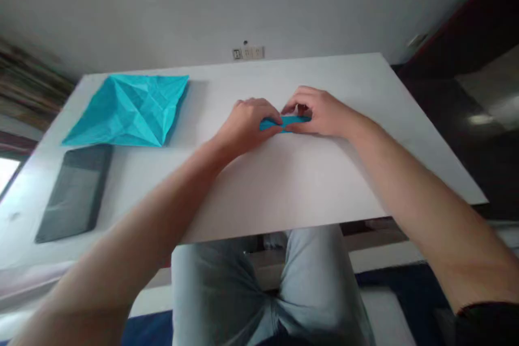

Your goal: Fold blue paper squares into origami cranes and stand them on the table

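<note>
Here on the white table (284, 189), a creased blue sheet (130, 111) and a dark flat case (75, 194) lie toward its left end. Near the table's far edge, my left hand (247, 125) and right hand (320, 113) close in from either side, fingers curled, pinching a folded blue strip (285, 123) between them.

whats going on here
A person is working at a white table, holding a narrow folded strip of blue paper with both hands. Their left hand pinches one end and their right hand pinches the other. Further left on the table lies a creased sheet of blue paper, with a dark grey flat case beside it; neither hand is touching them.
</note>
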